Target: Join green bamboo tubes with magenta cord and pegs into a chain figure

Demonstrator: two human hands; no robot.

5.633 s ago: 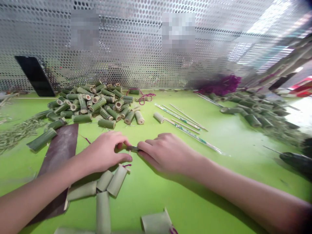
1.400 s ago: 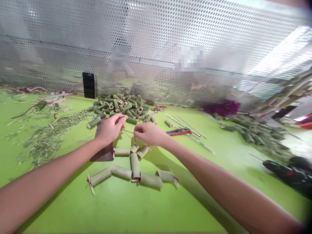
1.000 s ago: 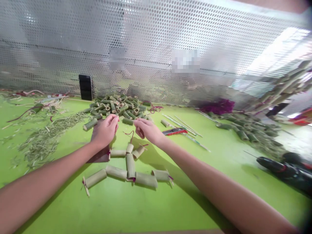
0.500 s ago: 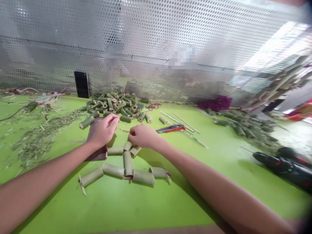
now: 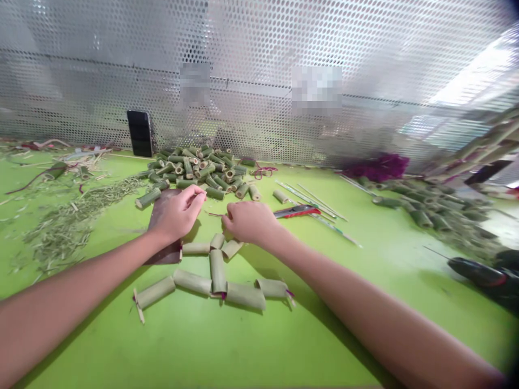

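Observation:
My left hand point(image 5: 180, 215) is closed in a pinch above a dark brown flat board point(image 5: 164, 255); a tiny pale bit shows at its fingertips, too small to name. To its right, my right hand point(image 5: 252, 221) is closed, knuckles up, with a thin reddish string point(image 5: 215, 214) sticking out from its fingers toward the left. Just below both hands lies a figure of pale green bamboo tubes point(image 5: 218, 271) joined end to end. Purple string shows at some joints, and small sticks are tied at its two lower ends.
Behind my hands is a heap of short bamboo pieces point(image 5: 206, 168). A red utility knife point(image 5: 298, 211) and thin sticks lie to the right, a drill point(image 5: 478, 273) at far right. Shavings point(image 5: 81, 216) cover the left. A phone point(image 5: 140, 133) leans against the perforated metal wall point(image 5: 251, 129).
The view has turned, so the tabletop things sit a little further right in the picture. Both hands keep nearly the same pose and place above the figure.

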